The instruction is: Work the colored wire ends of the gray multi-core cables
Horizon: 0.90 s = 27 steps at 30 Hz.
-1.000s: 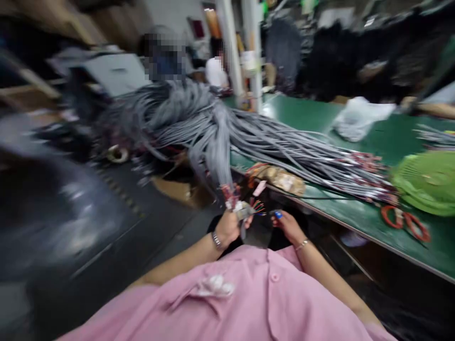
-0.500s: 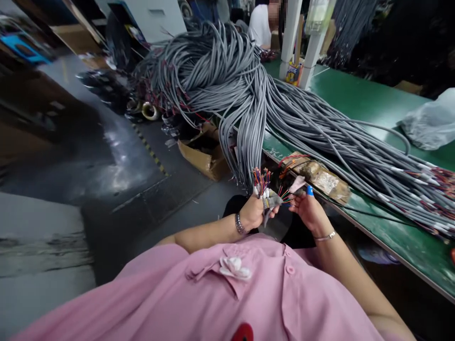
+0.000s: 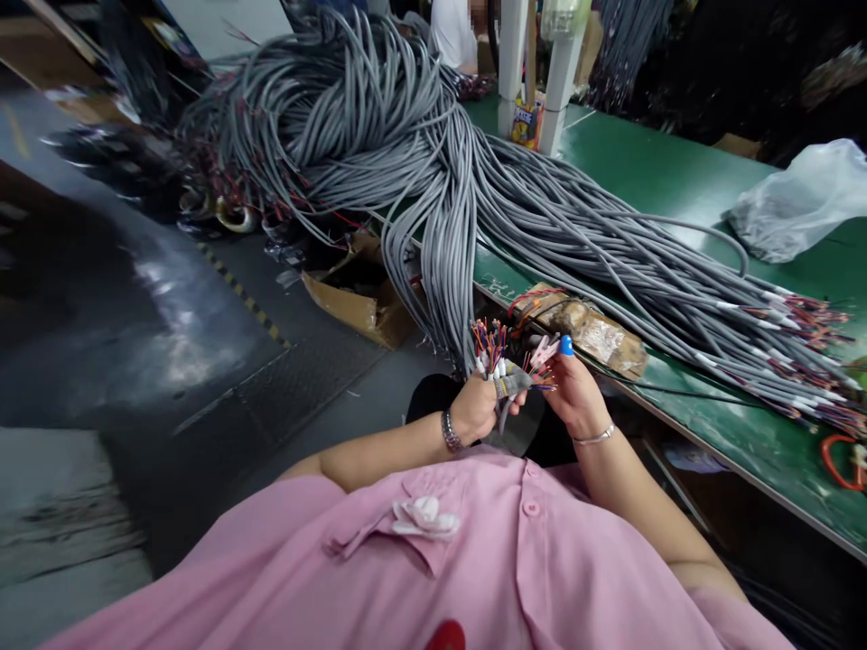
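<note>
Your left hand (image 3: 476, 406) is clamped around a bunch of cable ends (image 3: 505, 386), just in front of the bench (image 3: 778, 469) edge and above your lap. Some wires (image 3: 489, 338) fan upward from it, while others point right toward your right hand (image 3: 579, 397). Your left fingers cover part of the bunch, so you cannot count the cables in it

Your right hand is at the tips of the right-pointing wires, with a blue cap (image 3: 566, 345) on the thumb. The fingertips are partly hidden, and I cannot tell whether they pinch a wire. A pink tag (image 3: 544, 350) shows just beside that thumb; what it is fixed to is hard to make out

Beyond your hands, a big pile (image 3: 379, 117) of grey cables hangs over the bench edge in 1 part and runs right along the top in another. A taped block (image 3: 589, 334) lies at the edge, near your right hand. The orange handle (image 3: 843, 462) at the right is cut off by the frame, as are the person (image 3: 453, 36) in white at the top and a red thing (image 3: 447, 636) at the bottom. The open box (image 3: 369, 302) on the floor has a dark inside that you cannot make out
</note>
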### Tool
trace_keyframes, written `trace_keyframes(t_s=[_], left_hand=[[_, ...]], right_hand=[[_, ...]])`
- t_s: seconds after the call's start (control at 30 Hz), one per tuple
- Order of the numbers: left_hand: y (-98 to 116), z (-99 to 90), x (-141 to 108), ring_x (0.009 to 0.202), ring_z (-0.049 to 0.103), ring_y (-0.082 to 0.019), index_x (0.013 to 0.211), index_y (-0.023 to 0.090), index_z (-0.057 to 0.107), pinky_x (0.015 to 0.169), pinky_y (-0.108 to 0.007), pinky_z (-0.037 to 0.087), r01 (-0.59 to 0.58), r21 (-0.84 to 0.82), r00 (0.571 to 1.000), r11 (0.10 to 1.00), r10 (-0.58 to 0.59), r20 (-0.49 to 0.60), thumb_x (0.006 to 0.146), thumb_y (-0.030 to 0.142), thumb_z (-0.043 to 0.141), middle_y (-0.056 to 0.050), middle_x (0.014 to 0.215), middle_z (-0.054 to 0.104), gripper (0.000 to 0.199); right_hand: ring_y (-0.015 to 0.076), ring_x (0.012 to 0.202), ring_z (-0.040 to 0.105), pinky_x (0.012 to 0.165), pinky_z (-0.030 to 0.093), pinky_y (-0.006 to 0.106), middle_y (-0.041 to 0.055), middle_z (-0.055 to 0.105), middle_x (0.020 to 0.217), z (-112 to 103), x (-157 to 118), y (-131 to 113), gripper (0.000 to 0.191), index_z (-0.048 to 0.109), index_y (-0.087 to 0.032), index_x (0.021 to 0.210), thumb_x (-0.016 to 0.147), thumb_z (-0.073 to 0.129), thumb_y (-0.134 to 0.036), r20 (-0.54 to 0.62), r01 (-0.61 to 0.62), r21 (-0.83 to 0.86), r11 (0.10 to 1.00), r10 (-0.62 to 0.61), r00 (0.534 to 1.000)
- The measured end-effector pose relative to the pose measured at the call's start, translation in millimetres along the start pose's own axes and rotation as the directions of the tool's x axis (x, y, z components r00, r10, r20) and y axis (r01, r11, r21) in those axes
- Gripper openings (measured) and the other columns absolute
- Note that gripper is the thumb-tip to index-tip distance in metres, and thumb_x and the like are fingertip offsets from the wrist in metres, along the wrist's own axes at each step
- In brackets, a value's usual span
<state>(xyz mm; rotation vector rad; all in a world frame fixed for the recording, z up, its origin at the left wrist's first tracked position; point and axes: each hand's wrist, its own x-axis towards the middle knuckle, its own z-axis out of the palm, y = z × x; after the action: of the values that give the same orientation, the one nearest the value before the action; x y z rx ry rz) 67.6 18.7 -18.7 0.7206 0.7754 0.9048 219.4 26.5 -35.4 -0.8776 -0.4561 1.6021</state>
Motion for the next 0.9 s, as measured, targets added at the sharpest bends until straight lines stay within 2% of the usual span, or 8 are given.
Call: trace_keyframes(t_s=[0.27, 0.57, 0.9], left_hand=[[-6.4, -0.8, -1.6, 0.044, 0.049, -0.007, 0.066, 0.012, 0.061, 0.041, -0.02, 0.035, -0.004, 0.047, 0.999, 0.999, 0.006, -0.044, 0.067, 0.039, 0.074, -0.001, 0.056, 0.058, 0.03], [-3.7, 3.2, -5.4, 0.046, 0.05, -0.008, 0.069, 0.013, 0.059, 0.041, -0.02, 0.035, 0.006, 0.006, 0.997, 1.0, -0.005, -0.076, 0.062, 0.037, 0.076, 0.0, 0.056, 0.058, 0.03], [-3.1, 6.8, -5.3, 0.047, 0.05, -0.008, 0.067, 0.013, 0.059, 0.041, -0.019, 0.035, -0.028, 0.001, 0.996, 1.0, 0.028, -0.08, 0.065, 0.036, 0.074, 0.0, 0.055, 0.057, 0.028]], right_hand=[[0.0117, 0.059, 0.055, 0.056, 0.045, 0.024, 0.0011, 0.064, 0.07, 2.9, 5.6, 4.6, 0.031, 0.067, -0.018, 0.08, 0.077, 0.069, -0.049, -0.03, 0.062, 0.07, 0.996, -0.06, 0.998], [0.0112, 0.061, 0.055, 0.055, 0.047, 0.022, 0.0009, 0.063, 0.073, -0.6, 7.0, 6.8, 0.027, 0.067, -0.018, 0.081, 0.076, 0.071, -0.044, -0.025, 0.055, 0.094, 0.994, -0.053, 0.998], [0.0112, 0.059, 0.053, 0.054, 0.046, 0.023, 0.0007, 0.062, 0.07, -1.6, 7.2, 7.4, 0.032, 0.065, -0.018, 0.08, 0.077, 0.068, -0.049, -0.023, 0.05, 0.076, 0.996, -0.048, 0.999]])
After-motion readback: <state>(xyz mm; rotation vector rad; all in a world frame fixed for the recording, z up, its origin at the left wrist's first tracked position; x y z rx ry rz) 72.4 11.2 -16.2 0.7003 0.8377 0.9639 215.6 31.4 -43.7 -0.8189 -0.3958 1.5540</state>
